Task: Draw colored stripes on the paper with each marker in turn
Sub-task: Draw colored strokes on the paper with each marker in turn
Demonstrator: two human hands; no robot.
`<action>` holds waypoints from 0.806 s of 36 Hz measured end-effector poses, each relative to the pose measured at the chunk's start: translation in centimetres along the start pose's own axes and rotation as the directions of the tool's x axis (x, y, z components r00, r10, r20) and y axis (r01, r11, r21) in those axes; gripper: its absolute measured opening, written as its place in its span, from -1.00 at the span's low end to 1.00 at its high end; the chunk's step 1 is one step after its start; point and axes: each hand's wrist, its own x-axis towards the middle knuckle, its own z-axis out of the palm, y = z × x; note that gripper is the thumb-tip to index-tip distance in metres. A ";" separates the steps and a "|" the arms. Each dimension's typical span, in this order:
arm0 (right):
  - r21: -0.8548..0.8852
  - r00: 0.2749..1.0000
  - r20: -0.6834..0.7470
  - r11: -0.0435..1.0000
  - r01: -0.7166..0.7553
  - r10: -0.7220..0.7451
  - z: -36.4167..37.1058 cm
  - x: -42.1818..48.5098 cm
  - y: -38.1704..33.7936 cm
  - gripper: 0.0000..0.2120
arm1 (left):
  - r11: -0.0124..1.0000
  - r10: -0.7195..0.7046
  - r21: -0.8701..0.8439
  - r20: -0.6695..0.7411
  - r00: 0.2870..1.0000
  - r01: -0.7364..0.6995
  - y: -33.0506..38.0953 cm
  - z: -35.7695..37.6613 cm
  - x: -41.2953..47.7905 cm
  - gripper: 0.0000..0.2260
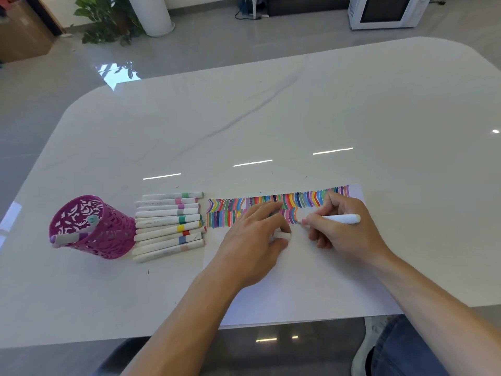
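Observation:
A white paper (311,283) lies on the table, its far edge filled with rows of colored stripes (303,199). My right hand (344,232) grips a white marker (339,219) with its tip down on the paper at the end of the second stripe row, by an orange stripe. My left hand (252,240) rests on the paper just left of that spot and holds the marker's white cap (282,235) between thumb and fingers. A row of several white markers (169,225) with colored bands lies left of the paper.
A magenta perforated pen holder (92,229) stands tilted at the left with two markers in it. The white table (244,118) stretches far behind the paper. On the floor beyond are a plant (103,20) and a white microwave (385,10).

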 end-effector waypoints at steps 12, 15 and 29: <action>0.007 0.999 -0.023 0.999 -0.034 0.035 0.1 0.0 -0.5 -0.74 | 1.000 -0.008 0.016 -0.002 1.000 0.008 0.2 -0.2 -0.1 -0.87; 0.034 0.999 -0.012 0.999 -0.031 0.032 0.0 -0.1 -0.6 -0.75 | 1.000 0.000 0.015 -0.002 1.000 0.000 0.1 -0.2 -0.1 -0.87; 0.144 0.999 0.033 0.989 -0.015 0.010 0.2 0.2 -1.8 -0.84 | 0.999 0.020 -0.041 -0.090 0.996 -0.024 -0.4 -1.3 -0.4 -0.82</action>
